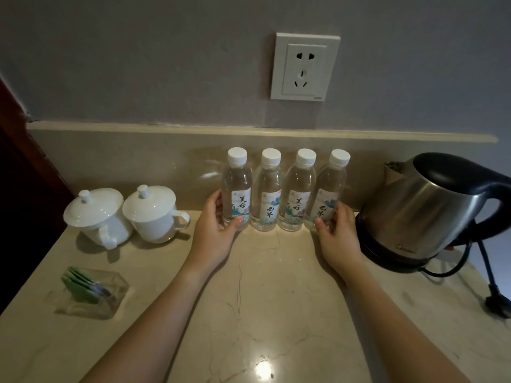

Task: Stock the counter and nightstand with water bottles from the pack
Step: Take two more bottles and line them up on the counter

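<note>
Several clear water bottles with white caps and printed labels stand upright in a tight row against the backsplash on the beige marble counter [265, 294]. My left hand [218, 230] wraps the base of the leftmost bottle [237, 186], thumb across its front. My right hand [334, 233] cups the base of the rightmost bottle [330, 186]. The two middle bottles [268, 189] stand between them, untouched. No bottle pack is in view.
Two white lidded cups [124, 214] sit to the left. A glass dish with green sachets [92, 291] lies at the front left. A steel kettle [425, 208] on its base stands at the right, its cord [486, 275] trailing forward. A wall socket [304, 66] is above.
</note>
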Tool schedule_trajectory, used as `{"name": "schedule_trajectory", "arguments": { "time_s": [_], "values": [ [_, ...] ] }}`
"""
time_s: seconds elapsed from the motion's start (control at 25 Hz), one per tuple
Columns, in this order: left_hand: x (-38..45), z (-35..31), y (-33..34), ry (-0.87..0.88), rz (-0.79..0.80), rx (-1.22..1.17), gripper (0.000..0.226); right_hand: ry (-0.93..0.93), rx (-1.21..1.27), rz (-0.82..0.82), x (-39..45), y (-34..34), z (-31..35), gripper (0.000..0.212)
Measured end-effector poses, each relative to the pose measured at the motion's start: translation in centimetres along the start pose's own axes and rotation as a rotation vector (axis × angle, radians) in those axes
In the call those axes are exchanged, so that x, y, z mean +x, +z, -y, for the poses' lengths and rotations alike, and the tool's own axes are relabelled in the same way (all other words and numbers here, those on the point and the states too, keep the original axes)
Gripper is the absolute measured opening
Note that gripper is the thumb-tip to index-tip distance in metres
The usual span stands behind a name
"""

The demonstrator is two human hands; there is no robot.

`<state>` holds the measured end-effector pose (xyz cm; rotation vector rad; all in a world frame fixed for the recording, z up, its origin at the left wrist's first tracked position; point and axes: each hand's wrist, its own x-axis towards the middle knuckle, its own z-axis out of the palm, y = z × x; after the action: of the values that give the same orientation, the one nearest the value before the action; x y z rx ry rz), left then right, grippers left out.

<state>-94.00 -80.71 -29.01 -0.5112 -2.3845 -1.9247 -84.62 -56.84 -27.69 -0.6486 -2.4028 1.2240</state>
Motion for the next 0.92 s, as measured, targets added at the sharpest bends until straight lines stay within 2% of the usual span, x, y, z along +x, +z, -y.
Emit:
{"name": "schedule_trajectory", "arguments": {
  "time_s": [0.16, 0.36, 0.44, 0.68, 0.84, 0.92],
  "values": [
    [0.0, 0.1, 0.3, 0.016, -0.033, 0.135, 0.053, 0.014, 0.015, 0.03, 0.2, -0.2, 0.1, 0.062],
    [-0.2, -0.9, 2.4, -0.022, -0.087, 0.355, 0.098, 0.055, 0.085, -0.002, -0.1, 0.6, 1.3, 0.099],
    [0.0, -0.8, 3.0, -0.037, -0.121, 0.404, 0.104, 0.064, 0.101, -0.017, 0.0, 0.9, 1.5, 0.104],
    [-0.1, -0.9, 3.4, -0.081, -0.161, 0.379, 0.1, 0.024, 0.147, 0.011, 0.3, 0.8, 0.6, 0.101],
    [-0.6, -1.9, 3.3, -0.101, -0.167, 0.329, 0.106, 0.043, 0.171, 0.067, 0.6, 0.4, 0.3, 0.121],
    [-2.1, -3.0, 2.5, -0.161, -0.241, 0.301, 0.111, 0.089, 0.202, 0.065, -0.4, -0.1, 0.5, 0.128]
  ]
}}
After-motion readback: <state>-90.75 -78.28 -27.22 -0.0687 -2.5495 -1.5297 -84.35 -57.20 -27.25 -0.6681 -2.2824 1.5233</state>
